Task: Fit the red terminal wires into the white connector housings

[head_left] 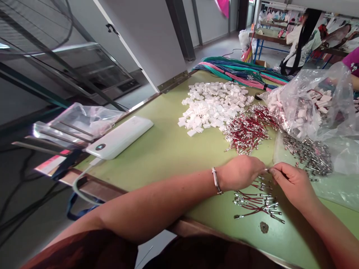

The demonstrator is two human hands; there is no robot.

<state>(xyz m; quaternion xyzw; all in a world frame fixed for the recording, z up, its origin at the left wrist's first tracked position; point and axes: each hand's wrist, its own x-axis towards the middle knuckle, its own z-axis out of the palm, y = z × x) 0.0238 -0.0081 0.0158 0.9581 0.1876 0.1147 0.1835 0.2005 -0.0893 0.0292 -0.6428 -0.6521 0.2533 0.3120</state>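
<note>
My left hand [243, 172] and my right hand [291, 182] meet fingertip to fingertip over the green table [168, 145], both pinched on a small piece between them, too small to name. Just below them lie several short red wires with metal terminals [258, 203]. A bigger heap of the same red wires [248, 129] sits beyond the hands. Behind it spreads a pile of white plastic connector housings [214, 106]. My left wrist wears a thin bracelet.
A clear plastic bag [311, 99] of white parts and a heap of metal terminals [308, 151] lie at the right. A white power bank [120, 136] with a cable rests near the left edge. Bundles of coloured wire [241, 73] lie at the far end. Another person sits at the back right.
</note>
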